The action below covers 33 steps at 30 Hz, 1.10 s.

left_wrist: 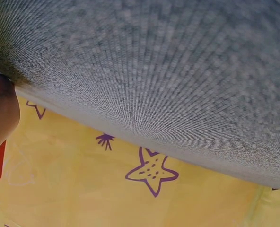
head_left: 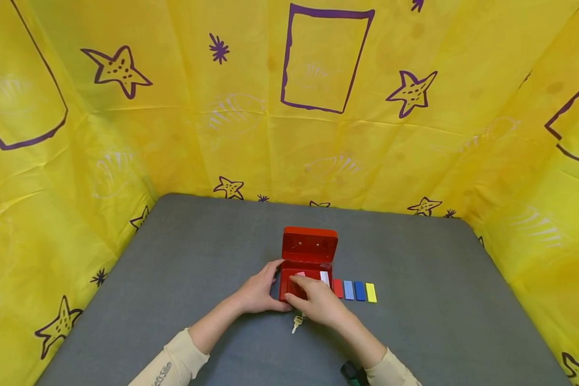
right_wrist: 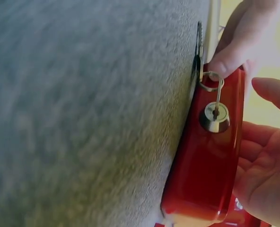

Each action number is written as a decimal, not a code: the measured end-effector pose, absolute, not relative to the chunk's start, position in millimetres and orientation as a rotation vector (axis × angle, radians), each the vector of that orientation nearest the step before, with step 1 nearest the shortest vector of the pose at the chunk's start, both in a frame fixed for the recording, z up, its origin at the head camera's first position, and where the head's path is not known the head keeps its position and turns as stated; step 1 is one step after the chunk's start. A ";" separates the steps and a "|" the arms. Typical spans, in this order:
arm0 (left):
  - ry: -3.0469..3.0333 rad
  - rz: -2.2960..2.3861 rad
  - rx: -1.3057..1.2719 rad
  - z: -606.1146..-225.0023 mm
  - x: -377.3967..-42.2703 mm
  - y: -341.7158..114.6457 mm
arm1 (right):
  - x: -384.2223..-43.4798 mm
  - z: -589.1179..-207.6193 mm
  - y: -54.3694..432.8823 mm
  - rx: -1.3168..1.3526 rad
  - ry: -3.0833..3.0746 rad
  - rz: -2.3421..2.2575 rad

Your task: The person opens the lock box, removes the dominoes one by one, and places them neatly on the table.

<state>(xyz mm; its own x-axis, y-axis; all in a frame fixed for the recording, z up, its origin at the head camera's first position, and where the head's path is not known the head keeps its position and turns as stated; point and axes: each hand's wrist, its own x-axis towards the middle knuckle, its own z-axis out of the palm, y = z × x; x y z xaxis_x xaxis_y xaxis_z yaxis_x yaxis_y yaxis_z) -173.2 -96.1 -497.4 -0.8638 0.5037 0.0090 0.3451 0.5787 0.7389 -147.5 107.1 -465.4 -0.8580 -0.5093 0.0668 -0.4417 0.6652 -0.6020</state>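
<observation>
A small red cash box (head_left: 310, 245) stands with its lid raised. My left hand (head_left: 260, 288) holds its left side, fingers toward the back corner and thumb at the front. Over the open box, my right hand (head_left: 318, 300) reaches in with loosely bent fingers, thumb and fingers apart. Close to its fingertips a pink block (head_left: 301, 274) shows inside, partly hidden by the hand. A white block (head_left: 324, 277) lies at the box's right side. One key (right_wrist: 219, 97) sits in the front lock (right_wrist: 214, 117); a second key (head_left: 297, 323) hangs from its ring onto the table.
Right of the box, a red block (head_left: 338, 288), a light blue block (head_left: 349, 290), a dark blue block (head_left: 359, 291) and a yellow block (head_left: 371, 292) form a row on the grey table (head_left: 212, 236). A yellow patterned cloth (head_left: 251, 145) walls the table's back and sides.
</observation>
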 end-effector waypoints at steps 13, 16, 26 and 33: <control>2.622 1.134 0.751 -496.2 -174.2 -96.7 | -144.9 -463.9 98.5 -0.781 2.722 -0.970; 2.617 1.144 0.757 -495.5 -174.5 -96.6 | -144.7 -464.3 96.7 -0.787 2.714 -0.977; 2.615 1.118 0.717 -495.1 -173.6 -96.7 | -143.8 -465.9 92.1 -0.796 2.701 -0.979; 2.638 1.116 0.729 -499.1 -174.6 -96.5 | -141.7 -465.2 90.4 -0.776 2.719 -0.989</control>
